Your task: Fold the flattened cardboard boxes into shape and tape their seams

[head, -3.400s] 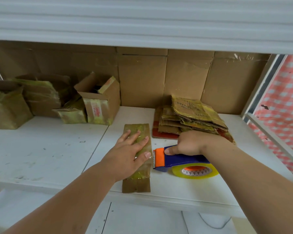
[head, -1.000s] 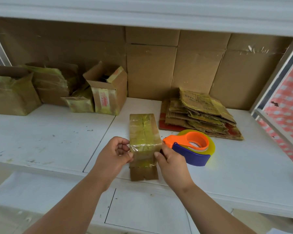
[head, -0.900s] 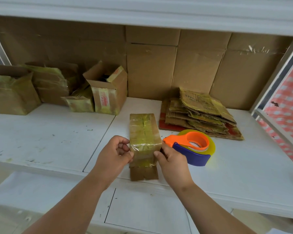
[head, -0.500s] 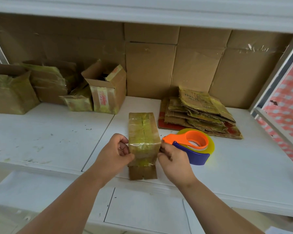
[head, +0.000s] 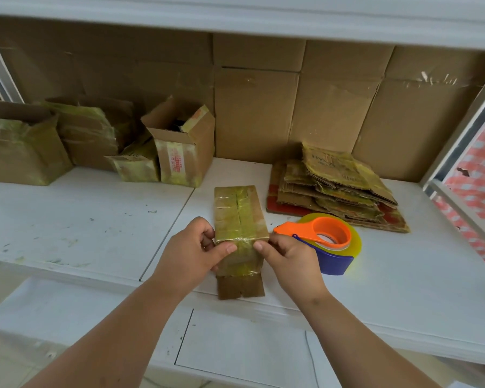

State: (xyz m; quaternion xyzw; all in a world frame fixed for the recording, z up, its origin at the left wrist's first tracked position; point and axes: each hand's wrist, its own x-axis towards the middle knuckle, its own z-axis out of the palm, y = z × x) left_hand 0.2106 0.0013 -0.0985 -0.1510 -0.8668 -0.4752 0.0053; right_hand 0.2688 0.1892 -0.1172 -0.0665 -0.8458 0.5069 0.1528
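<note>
A small oblong cardboard box [head: 239, 214], wrapped in yellowish tape, lies on the white shelf [head: 81, 225] near its front edge. My left hand [head: 192, 252] grips the box's near left corner, thumb across the front face. My right hand [head: 287, 256] grips the near right corner, thumb on the same face. An orange and blue tape dispenser [head: 326, 243] with a yellow roll lies just right of my right hand. A stack of flattened cardboard boxes [head: 336, 191] lies behind it.
Several folded, taped boxes [head: 179, 147] stand at the back left of the shelf. Cardboard sheets [head: 291, 107] line the back wall. A metal frame post [head: 459, 135] stands at the right, with red checked cloth [head: 479, 197] beyond. A lower shelf [head: 235, 351] runs below.
My right hand has let go of the tape dispenser, which now lies on its side. Both hands have moved to the box's near end and their thumbs have shifted inward across its front face.
</note>
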